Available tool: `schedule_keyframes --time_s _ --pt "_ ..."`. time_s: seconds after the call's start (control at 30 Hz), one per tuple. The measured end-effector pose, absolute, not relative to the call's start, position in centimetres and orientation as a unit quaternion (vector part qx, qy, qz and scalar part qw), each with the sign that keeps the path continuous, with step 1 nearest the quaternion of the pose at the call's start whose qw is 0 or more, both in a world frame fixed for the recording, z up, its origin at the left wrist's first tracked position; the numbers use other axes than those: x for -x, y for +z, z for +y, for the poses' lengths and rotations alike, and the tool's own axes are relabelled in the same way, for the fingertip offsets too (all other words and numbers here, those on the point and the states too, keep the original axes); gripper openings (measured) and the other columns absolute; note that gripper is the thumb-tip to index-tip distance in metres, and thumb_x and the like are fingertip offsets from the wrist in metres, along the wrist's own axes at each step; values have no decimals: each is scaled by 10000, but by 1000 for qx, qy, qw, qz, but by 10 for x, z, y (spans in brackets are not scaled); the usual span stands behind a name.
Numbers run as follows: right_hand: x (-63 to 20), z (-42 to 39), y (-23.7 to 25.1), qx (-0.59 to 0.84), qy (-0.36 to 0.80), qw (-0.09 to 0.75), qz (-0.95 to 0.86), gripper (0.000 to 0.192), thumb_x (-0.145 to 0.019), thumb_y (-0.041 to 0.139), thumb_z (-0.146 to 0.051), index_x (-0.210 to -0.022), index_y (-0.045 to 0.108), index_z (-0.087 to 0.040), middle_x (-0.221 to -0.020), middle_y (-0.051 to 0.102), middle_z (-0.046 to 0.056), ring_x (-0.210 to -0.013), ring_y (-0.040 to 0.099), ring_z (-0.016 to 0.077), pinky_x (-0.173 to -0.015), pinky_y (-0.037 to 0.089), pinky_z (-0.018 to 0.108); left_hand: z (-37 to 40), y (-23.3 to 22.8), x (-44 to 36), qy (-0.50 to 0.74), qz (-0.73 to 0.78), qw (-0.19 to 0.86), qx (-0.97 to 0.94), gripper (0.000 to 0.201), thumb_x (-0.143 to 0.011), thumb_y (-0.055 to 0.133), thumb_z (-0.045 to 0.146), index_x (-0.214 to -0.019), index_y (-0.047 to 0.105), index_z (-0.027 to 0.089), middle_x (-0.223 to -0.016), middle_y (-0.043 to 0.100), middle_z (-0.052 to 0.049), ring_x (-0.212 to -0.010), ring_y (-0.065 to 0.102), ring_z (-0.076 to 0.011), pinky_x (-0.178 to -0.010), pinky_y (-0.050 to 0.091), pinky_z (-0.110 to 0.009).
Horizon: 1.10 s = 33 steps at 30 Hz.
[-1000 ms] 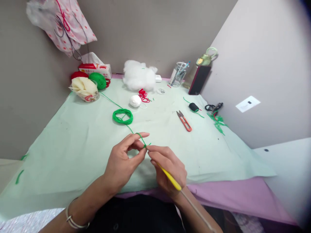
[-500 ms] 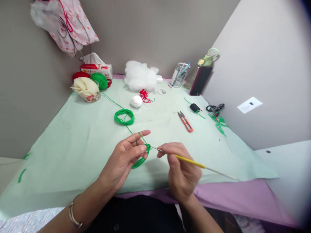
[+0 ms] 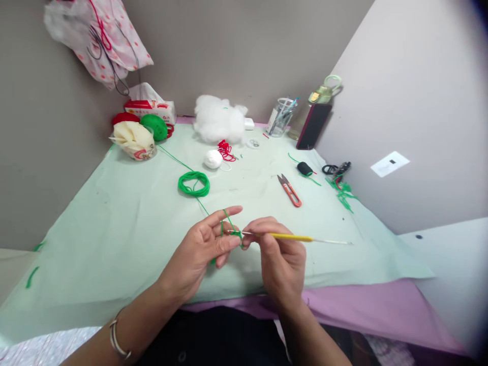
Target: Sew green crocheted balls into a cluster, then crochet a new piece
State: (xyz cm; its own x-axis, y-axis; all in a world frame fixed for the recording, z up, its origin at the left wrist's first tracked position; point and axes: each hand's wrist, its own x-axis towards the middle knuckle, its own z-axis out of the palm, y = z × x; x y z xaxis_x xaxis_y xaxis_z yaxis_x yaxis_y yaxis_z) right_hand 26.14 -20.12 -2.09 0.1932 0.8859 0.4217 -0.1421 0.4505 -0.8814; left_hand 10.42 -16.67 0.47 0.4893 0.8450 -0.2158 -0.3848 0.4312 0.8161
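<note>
Near the counter's (image 3: 114, 213) front edge, the left hand (image 3: 198, 251) is pinching green yarn (image 3: 229, 223) looped over its forefinger, while the right hand (image 3: 280, 254) is gripping a yellow hook (image 3: 290, 237) whose tip is poking into the loop. Behind them the strand is running back to a yarn coil (image 3: 193, 183), with scissors (image 3: 290, 190) lying well apart to the right

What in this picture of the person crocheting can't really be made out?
- Head view: the stitches at the crochet hook tip are too small, and the left hand fingers cover part of the green yarn.
- The right hand hides its own grip on the hook.
- The jar contents are too small to name.
- The hanging plastic bag is cut off by the top edge.
</note>
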Motion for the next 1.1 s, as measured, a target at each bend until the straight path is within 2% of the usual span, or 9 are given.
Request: schedule_keyframes --time_s 0.17,0.3,0.43,0.57,0.73,0.83,0.93,1.03,1.1 --pt "-268 -196 -15 331 490 704 -393 169 -980 653 -294 -918 789 -216 -834 694 24 -628 641 101 -591 545 235 -164 2 -99 348 251 848 -311 380 -836 831 250 -1207 763 208 -763 503 43 -457 277 34 -443 212 -151" --pt "-267 -193 -14 318 533 684 -382 165 -961 674 -311 -880 781 -216 -783 688 17 -582 610 100 -536 529 222 -166 -1 -102 377 257 830 -320 310 -827 832 223 -1134 791 234 -841 554 19 -475 325 34 -453 244 -150" --pt "-261 -196 -18 362 427 671 -486 166 -997 626 -253 -1003 792 -243 -952 749 45 -751 670 131 -680 573 267 -169 -2 -108 420 311 767 -373 330 -828 842 255 -1154 785 254 -808 574 21 -526 387 -4 -496 329 -151" --pt "-256 -201 -22 407 279 654 -574 261 -998 591 -135 -1112 774 -281 -964 753 32 -821 691 145 -721 581 281 -171 -4 -112 444 354 721 -396 317 -834 842 288 -1145 790 252 -810 580 21 -561 455 -22 -523 361 -162" --pt "-258 -204 -25 424 70 599 -676 387 -933 645 -57 -1222 747 -293 -1127 732 75 -983 714 202 -782 607 335 -170 -3 -115 454 339 762 -315 389 -819 853 242 -1198 770 223 -747 538 44 -507 372 3 -478 302 -143" --pt "-263 -201 -20 432 142 631 -629 311 -973 593 -78 -1160 748 -271 -990 733 49 -856 701 173 -745 594 328 -168 -2 -114 419 311 812 -261 368 -831 837 218 -1189 768 166 -697 462 65 -482 290 15 -448 261 -129" --pt "-262 -198 -17 432 234 653 -577 267 -1006 546 -101 -1075 749 -262 -878 699 18 -719 662 133 -680 574 297 -168 0 -116 458 327 783 -266 417 -808 844 170 -1214 750 191 -797 541 45 -481 316 25 -446 275 -125" --pt "-259 -197 -21 430 153 612 -646 301 -950 626 -63 -1122 764 -268 -990 716 52 -883 700 165 -755 585 307 -169 0 -118 476 335 763 -283 507 -776 869 162 -1259 727 219 -804 563 43 -489 361 11 -446 301 -127" --pt "-259 -198 -23 430 94 605 -663 345 -924 650 -44 -1159 765 -270 -1052 722 72 -950 698 182 -783 584 316 -169 -1 -117 441 319 796 -266 452 -801 855 190 -1238 741 182 -725 506 58 -477 324 10 -437 291 -122"
